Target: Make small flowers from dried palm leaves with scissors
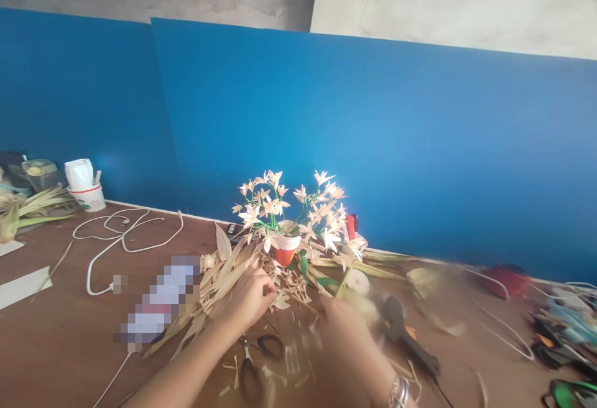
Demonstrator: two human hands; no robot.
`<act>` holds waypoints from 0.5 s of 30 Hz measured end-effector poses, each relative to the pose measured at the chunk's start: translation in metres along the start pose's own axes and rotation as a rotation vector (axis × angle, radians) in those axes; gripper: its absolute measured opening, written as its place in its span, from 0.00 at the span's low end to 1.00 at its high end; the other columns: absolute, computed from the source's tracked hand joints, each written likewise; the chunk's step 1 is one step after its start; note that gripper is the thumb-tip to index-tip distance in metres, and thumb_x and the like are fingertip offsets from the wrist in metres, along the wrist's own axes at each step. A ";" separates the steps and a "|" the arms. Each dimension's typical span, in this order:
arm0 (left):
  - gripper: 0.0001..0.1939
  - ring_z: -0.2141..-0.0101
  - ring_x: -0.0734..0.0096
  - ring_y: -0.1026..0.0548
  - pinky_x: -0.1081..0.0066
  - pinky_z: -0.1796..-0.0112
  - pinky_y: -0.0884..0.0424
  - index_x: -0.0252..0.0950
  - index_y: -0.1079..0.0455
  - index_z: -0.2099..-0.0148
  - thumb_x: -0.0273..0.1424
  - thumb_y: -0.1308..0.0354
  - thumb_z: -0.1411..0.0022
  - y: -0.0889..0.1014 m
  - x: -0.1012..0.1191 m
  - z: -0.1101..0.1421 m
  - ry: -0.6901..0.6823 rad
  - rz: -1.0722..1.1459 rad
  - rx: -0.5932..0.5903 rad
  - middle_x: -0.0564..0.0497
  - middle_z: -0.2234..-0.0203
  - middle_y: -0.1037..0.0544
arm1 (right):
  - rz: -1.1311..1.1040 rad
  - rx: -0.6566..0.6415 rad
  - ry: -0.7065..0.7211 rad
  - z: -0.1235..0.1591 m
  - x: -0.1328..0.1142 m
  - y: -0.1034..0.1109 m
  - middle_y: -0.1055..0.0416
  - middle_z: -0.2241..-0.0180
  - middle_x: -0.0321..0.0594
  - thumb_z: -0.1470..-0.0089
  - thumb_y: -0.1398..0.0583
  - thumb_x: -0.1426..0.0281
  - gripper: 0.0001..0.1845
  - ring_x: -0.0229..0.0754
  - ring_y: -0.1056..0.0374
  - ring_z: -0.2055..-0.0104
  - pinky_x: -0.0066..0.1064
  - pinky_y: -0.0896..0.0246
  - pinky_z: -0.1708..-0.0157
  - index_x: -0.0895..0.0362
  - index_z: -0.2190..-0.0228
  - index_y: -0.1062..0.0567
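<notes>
My left hand (249, 299) rests on a pile of pale dried leaf strips (224, 277), its fingers curled and pinched on strips at the pile's right edge. My right hand (347, 333) is smeared by motion over the brown table (60, 339), close to a black glue gun (405, 333); its fingers cannot be made out. A small orange and white cup (285, 247) with cream paper-like flowers (289, 206) on green stems stands just behind both hands. Black-handled scissors (259, 358) lie between my forearms.
A white cable (124, 237) loops at the left, near a white cup (86, 193) and green leaves (32, 206). A tape roll (358, 280) lies by the flowers. A red object (510, 278), cords and tools sit at the right. A blue board (373, 147) backs the table.
</notes>
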State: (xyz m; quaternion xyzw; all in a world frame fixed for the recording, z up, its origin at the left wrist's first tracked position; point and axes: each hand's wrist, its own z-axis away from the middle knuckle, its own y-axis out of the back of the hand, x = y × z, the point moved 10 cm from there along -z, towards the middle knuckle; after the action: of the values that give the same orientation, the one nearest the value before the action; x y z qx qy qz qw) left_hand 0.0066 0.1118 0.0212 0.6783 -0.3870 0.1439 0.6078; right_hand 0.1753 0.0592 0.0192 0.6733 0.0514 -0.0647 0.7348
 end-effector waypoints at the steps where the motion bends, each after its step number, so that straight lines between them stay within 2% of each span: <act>1: 0.05 0.64 0.58 0.28 0.63 0.61 0.35 0.37 0.27 0.76 0.25 0.42 0.50 -0.002 -0.001 0.000 -0.003 -0.017 -0.005 0.48 0.71 0.24 | 0.003 -0.005 0.011 0.001 -0.002 -0.001 0.25 0.72 0.47 0.53 0.42 0.75 0.04 0.43 0.31 0.71 0.28 0.48 0.75 0.59 0.73 0.26; 6: 0.10 0.63 0.60 0.27 0.63 0.60 0.34 0.37 0.25 0.72 0.21 0.47 0.48 -0.002 -0.002 -0.001 -0.034 0.012 0.002 0.47 0.69 0.24 | 0.019 0.035 0.017 0.004 -0.007 0.000 0.24 0.70 0.50 0.56 0.39 0.71 0.05 0.45 0.30 0.70 0.30 0.44 0.71 0.59 0.74 0.25; 10: 0.12 0.63 0.60 0.27 0.64 0.60 0.35 0.37 0.24 0.67 0.25 0.49 0.43 0.000 0.005 -0.001 -0.057 0.071 0.012 0.46 0.68 0.23 | 0.004 0.008 0.049 0.006 -0.016 -0.002 0.24 0.67 0.49 0.59 0.38 0.73 0.07 0.47 0.29 0.67 0.31 0.41 0.68 0.58 0.72 0.24; 12: 0.12 0.64 0.61 0.27 0.66 0.62 0.35 0.38 0.24 0.69 0.28 0.50 0.42 -0.003 0.010 -0.001 -0.064 0.078 -0.007 0.47 0.69 0.24 | -0.020 -0.009 0.059 0.006 -0.018 -0.002 0.24 0.66 0.48 0.58 0.39 0.74 0.07 0.46 0.28 0.66 0.29 0.41 0.68 0.58 0.71 0.23; 15: 0.13 0.69 0.64 0.29 0.68 0.66 0.37 0.38 0.29 0.77 0.33 0.47 0.42 -0.008 0.018 0.000 -0.073 0.056 -0.031 0.50 0.74 0.26 | -0.022 0.003 0.036 0.004 -0.012 0.004 0.23 0.69 0.46 0.53 0.43 0.78 0.08 0.45 0.27 0.67 0.28 0.42 0.70 0.58 0.72 0.23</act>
State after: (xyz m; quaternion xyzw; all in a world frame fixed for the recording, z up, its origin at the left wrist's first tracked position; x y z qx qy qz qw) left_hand 0.0238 0.1052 0.0276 0.6625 -0.4300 0.1300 0.5994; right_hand 0.1637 0.0555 0.0253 0.6750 0.0719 -0.0605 0.7318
